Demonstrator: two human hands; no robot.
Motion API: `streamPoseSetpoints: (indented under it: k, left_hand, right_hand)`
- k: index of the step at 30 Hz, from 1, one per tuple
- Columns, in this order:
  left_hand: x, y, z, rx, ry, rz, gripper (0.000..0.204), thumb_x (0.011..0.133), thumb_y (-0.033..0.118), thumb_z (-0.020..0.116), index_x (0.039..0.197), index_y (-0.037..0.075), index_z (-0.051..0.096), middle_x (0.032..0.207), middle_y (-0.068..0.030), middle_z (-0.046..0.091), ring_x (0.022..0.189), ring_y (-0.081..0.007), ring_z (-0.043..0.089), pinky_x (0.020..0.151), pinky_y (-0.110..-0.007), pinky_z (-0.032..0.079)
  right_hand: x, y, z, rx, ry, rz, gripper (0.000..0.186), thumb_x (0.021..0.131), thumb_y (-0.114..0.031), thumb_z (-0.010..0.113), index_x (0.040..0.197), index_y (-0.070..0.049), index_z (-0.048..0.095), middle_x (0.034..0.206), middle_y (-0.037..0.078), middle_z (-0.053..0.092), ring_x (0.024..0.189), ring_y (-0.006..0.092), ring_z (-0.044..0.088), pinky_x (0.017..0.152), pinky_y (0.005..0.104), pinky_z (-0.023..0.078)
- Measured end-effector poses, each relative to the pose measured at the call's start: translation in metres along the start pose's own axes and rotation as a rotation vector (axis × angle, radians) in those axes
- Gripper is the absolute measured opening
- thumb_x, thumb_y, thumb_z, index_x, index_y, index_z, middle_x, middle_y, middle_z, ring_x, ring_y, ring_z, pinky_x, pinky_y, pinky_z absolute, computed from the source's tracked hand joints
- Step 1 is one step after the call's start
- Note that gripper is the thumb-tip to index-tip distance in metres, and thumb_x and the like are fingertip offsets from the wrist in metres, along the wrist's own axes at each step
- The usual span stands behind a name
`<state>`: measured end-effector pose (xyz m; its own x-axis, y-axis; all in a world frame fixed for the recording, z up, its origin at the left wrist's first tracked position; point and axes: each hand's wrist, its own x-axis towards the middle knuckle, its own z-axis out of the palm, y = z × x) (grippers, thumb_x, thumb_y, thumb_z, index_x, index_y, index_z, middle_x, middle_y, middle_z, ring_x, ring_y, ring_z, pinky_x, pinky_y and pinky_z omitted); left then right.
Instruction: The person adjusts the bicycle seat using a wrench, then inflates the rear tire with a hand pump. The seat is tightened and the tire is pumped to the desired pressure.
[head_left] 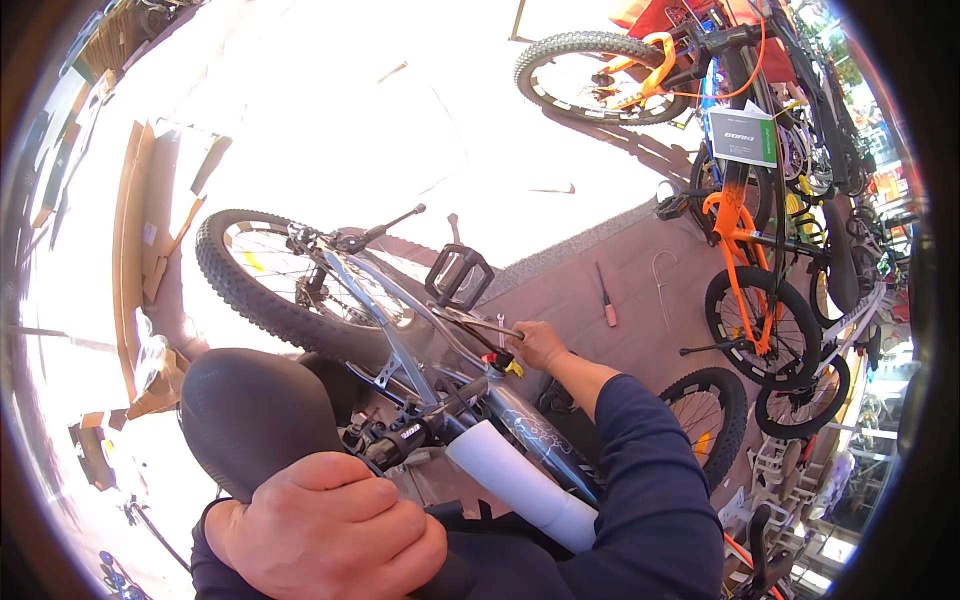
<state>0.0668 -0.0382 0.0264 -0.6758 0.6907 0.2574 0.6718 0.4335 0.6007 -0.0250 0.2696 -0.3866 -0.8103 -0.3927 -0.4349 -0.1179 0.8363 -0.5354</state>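
While my left hand (pixel 345 530) is clenched over the saddle (pixel 255 410) at seven o'clock, whether gripping it I can't tell, my right hand (pixel 537 346), at four near centre, grasps a metal bar (pixel 487 323). The bike (pixel 530 425) spans the middle; from my right hand, a screwdriver (pixel 610 314) lies at two.

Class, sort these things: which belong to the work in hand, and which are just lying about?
Seemingly in the work:
Slim grey metal bar, in the right hand
Blue-grey metal bicycle
Black cage pedal

Just about:
Thin-shafted tool with pinkish-red handle
Brown cardboard pieces
Orange-framed bicycle
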Motion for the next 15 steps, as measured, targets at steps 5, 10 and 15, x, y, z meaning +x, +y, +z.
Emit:
streamPoseSetpoints:
  k: [5,10,15]
  left_hand:
    - [-0.002,0.002,-0.004,-0.014,0.005,-0.03,0.044,0.073,0.05,0.07,0.069,0.011,0.05,0.065,-0.0036,0.047,0.063,-0.0226,0.05,0.065,-0.036,0.039]
    - [-0.001,-0.004,-0.005,0.042,-0.112,0.006,0.054,0.075,0.062,0.067,0.071,0.009,0.059,0.066,-0.0029,0.056,0.064,-0.022,0.058,0.065,-0.036,0.042]
    - [0.026,-0.023,-0.006,0.093,-0.122,0.043,0.057,0.077,0.063,0.068,0.068,0.007,0.062,0.061,-0.0057,0.058,0.064,-0.0261,0.061,0.063,-0.037,0.043]
  right_hand:
    - [-0.028,0.008,-0.025,0.022,0.048,0.059,0.023,0.086,-0.028,0.068,0.088,-0.005,0.067,0.084,0.021,0.067,0.084,0.0398,0.064,0.075,0.0447,0.05]
    - [-0.04,-0.008,-0.048,0.111,0.049,0.153,0.028,0.087,-0.033,0.067,0.087,-0.005,0.067,0.081,0.021,0.066,0.083,0.0374,0.065,0.075,0.0442,0.05]
    - [-0.018,-0.084,-0.119,-0.239,-0.11,0.059,0.034,0.09,-0.034,0.062,0.087,-0.001,0.066,0.078,0.017,0.067,0.079,0.032,0.068,0.074,0.0424,0.051]
